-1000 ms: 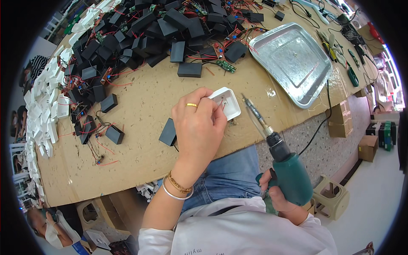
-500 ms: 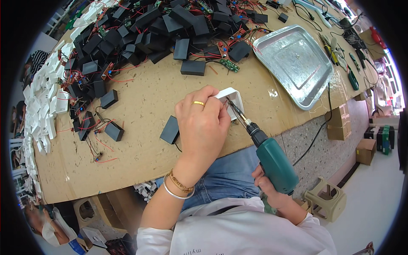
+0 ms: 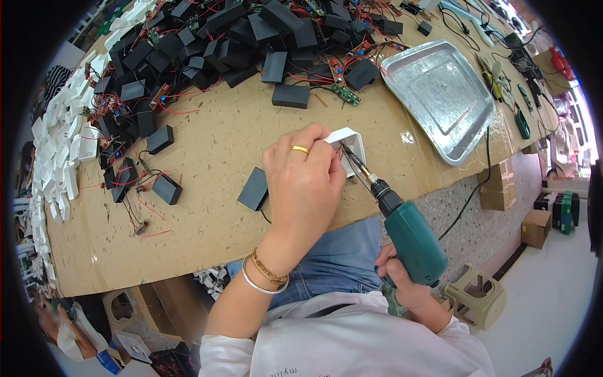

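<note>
My left hand [image 3: 304, 179], fingers closed, holds a small white plastic casing [image 3: 355, 142] over the table, its open side turned up. Most of that casing is hidden behind the fingers. In my right hand [image 3: 401, 276] is a green soldering gun [image 3: 414, 242] with a black collar, gripped at its handle. The gun's thin metal tip reaches inside the casing; what it touches there is too small to make out. Left of my left wrist lies a black box [image 3: 253, 189] with a dark wire running under the hand.
Black boxes [image 3: 251, 44] with red wires and small circuit boards are heaped at the back. White casings [image 3: 56, 151] line the left edge. A metal tray [image 3: 440, 103] sits at the right, pliers [image 3: 493, 81] beyond it. A black cord [image 3: 477, 185] hangs off the right edge near a stool [image 3: 474, 295].
The view has shifted slightly. My hands, the casing and the soldering gun keep nearly the same positions, with the tip still inside the casing.
</note>
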A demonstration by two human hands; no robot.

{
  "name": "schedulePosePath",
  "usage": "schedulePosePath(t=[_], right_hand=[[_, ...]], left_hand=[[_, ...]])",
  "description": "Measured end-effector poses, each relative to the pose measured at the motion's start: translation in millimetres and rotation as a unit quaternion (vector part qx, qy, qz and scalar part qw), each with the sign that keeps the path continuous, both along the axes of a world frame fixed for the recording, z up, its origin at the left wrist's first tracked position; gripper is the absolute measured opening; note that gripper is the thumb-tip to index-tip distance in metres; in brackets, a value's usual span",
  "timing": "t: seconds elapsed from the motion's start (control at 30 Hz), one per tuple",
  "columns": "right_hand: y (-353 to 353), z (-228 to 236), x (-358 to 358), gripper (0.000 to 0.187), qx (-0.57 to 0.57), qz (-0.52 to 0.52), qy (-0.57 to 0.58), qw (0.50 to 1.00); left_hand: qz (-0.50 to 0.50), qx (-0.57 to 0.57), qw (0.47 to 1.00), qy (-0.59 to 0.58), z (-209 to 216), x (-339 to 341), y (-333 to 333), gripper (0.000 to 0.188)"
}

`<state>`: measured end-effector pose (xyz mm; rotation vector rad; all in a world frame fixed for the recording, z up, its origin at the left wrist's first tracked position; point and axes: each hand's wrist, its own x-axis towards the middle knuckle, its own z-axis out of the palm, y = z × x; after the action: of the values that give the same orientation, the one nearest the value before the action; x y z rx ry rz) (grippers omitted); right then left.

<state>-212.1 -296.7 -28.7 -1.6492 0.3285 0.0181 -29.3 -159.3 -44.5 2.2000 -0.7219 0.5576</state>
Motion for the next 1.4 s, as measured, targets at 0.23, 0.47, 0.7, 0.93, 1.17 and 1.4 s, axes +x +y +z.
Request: schedulePosePath(t=[0.23, 0.47, 0.7, 0.93, 1.17, 1.4], right_hand=[[0.3, 1.0, 1.4, 0.046, 0.024, -0.011, 0.021, 0.999], [-1.0, 0.5, -1.4, 0.057, 0.037, -0.010, 0.019, 0.999], [-5.7, -4.2, -14.2, 0.029, -0.011, -0.016, -0.050, 0.999], [-3.9, 8.8, -11.8, 0.033, 0.051, 0.000, -0.065, 0.997], [-4.1, 10.8, -13.4, 0.034, 0.062, 0.001, -0.042, 0.997], [-12.8, -0.1, -13.3, 0.060, 0.026, -0.029, -0.072, 0.997]], left_hand=[[0.001, -0.007, 1.000, -0.004, -0.5, 0.4, 0.0, 0.015], [-0.002, -0.009, 1.000, -0.004, -0.3, 0.3, -0.6, 0.016], [-0.001, -0.011, 1.000, 0.003, 0.3, 0.0, -0.3, 0.016], [-0.001, -0.012, 1.000, 0.002, -0.7, -0.2, -1.1, 0.016], [0.000, -0.007, 1.000, 0.002, -0.2, -0.7, -0.4, 0.016], [-0.002, -0.006, 1.000, -0.007, -0.2, 0.7, -0.6, 0.016]])
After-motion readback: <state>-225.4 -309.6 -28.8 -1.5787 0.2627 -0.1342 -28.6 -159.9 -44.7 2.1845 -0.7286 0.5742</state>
